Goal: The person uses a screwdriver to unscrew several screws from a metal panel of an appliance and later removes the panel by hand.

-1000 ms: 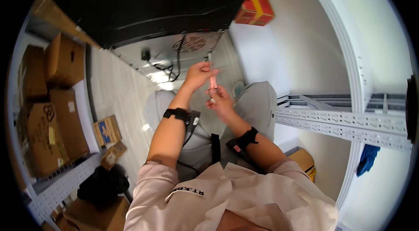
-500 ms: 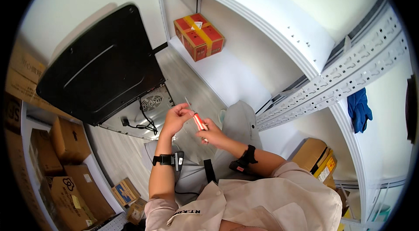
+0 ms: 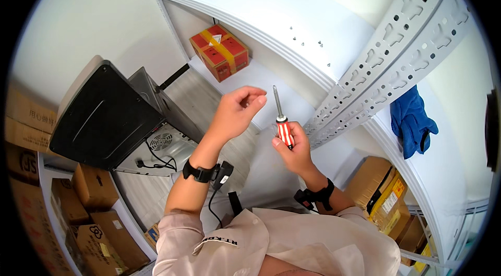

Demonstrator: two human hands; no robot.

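Ahead of me a red carton [image 3: 219,51] bound with yellow tape sits on the white shelf [image 3: 271,85]. A blue cloth [image 3: 412,122] hangs off the perforated grey upright [image 3: 396,57] to my right. A black appliance [image 3: 104,114] stands at my left, with brown cardboard boxes [image 3: 78,213] stacked below it.

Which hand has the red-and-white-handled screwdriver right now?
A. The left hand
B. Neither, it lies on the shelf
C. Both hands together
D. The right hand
D. The right hand is closed around the striped handle of the screwdriver, shaft pointing up, while the left hand is raised beside the tip with fingers curled, apart from the tool.
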